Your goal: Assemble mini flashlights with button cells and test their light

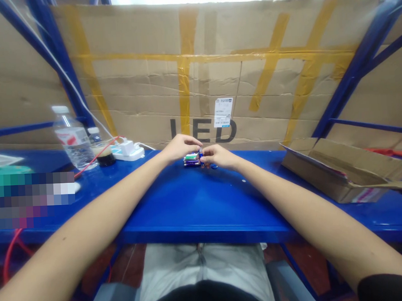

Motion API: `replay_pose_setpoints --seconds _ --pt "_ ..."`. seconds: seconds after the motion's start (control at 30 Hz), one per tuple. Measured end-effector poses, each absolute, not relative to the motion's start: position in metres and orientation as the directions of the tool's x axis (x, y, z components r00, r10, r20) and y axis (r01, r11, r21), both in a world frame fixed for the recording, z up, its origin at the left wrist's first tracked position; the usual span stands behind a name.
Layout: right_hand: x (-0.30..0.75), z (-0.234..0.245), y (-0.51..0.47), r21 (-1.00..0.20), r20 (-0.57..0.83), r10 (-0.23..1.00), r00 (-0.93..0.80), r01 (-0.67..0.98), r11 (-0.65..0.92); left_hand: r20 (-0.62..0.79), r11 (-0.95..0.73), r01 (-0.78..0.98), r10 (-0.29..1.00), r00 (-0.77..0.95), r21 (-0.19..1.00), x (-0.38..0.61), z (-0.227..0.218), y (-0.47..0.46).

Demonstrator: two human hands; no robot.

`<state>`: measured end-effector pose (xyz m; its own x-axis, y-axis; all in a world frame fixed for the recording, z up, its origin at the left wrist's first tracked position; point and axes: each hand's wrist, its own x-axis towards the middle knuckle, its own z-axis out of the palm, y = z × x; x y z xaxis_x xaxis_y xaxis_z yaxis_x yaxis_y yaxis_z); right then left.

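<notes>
My left hand reaches in at the far middle of the blue table, its fingers bent and closed at the top of a small blue battery. From the other side, my right hand pinches the same battery, which stands roughly upright between the fingertips. Just left of it lies a small group of batteries side by side, with green, white and dark purple wrappers. Beside my right fingertips on the table are small orange-brown pieces and a round blue piece, too small to make out.
A large taped cardboard box stands behind the blue table. On the left are a water bottle, a dark-liquid jar and a white power strip. An open carton sits at right.
</notes>
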<state>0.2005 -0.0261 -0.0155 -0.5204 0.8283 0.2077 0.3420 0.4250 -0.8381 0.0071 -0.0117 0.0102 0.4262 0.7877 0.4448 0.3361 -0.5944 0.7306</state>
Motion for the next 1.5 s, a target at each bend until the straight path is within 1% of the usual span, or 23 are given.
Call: replay_pose_setpoints --seconds 0.1,0.2,0.33,0.43,0.53,0.7,0.8,0.87,1.17,1.27,1.43,1.5 --pt "0.197 -0.016 -0.027 -0.801 0.265 0.834 -0.483 0.372 0.470 0.470 -0.595 0.316 0.791 0.392 0.739 0.008 0.011 -0.013" --pt "0.192 -0.018 -0.028 -0.764 0.330 0.811 -0.484 0.369 0.530 0.483 -0.578 0.279 0.806 0.344 0.767 0.009 0.010 -0.012" --pt "0.188 -0.023 -0.028 -0.736 0.361 0.793 -0.491 0.372 0.566 0.447 -0.531 0.243 0.833 0.325 0.812 0.006 0.007 -0.006" --pt "0.187 -0.026 -0.027 -0.665 0.421 0.768 -0.482 0.411 0.623 0.421 -0.503 0.232 0.847 0.326 0.833 0.003 0.005 -0.001" --pt "0.188 -0.030 -0.023 -0.604 0.498 0.749 -0.437 0.445 0.661 0.438 -0.514 0.213 0.841 0.318 0.831 0.003 0.004 0.001" --pt "0.189 -0.034 -0.017 -0.664 0.543 0.768 -0.338 0.387 0.640 0.481 -0.534 0.122 0.823 0.301 0.837 0.006 0.005 -0.002" --pt "0.189 -0.034 -0.015 -0.685 0.551 0.774 -0.311 0.361 0.633 0.486 -0.520 0.052 0.826 0.285 0.853 0.008 0.005 -0.004" --pt "0.190 -0.035 -0.014 -0.682 0.561 0.770 -0.305 0.358 0.638 0.473 -0.502 0.042 0.836 0.276 0.864 0.008 0.005 -0.004" --pt "0.196 -0.033 -0.014 -0.624 0.614 0.712 -0.340 0.343 0.702 0.445 -0.485 0.148 0.864 0.238 0.862 0.004 0.003 -0.001" --pt "0.196 -0.031 -0.016 -0.609 0.622 0.707 -0.336 0.361 0.706 0.451 -0.506 0.170 0.848 0.279 0.845 0.001 0.002 0.002" --pt "0.198 -0.030 -0.016 -0.619 0.620 0.717 -0.318 0.364 0.696 0.519 -0.628 0.233 0.760 0.392 0.743 -0.003 0.004 0.000" --pt "0.199 -0.030 -0.014 -0.629 0.616 0.725 -0.308 0.361 0.689 0.518 -0.622 0.218 0.762 0.388 0.752 -0.001 0.006 -0.004"
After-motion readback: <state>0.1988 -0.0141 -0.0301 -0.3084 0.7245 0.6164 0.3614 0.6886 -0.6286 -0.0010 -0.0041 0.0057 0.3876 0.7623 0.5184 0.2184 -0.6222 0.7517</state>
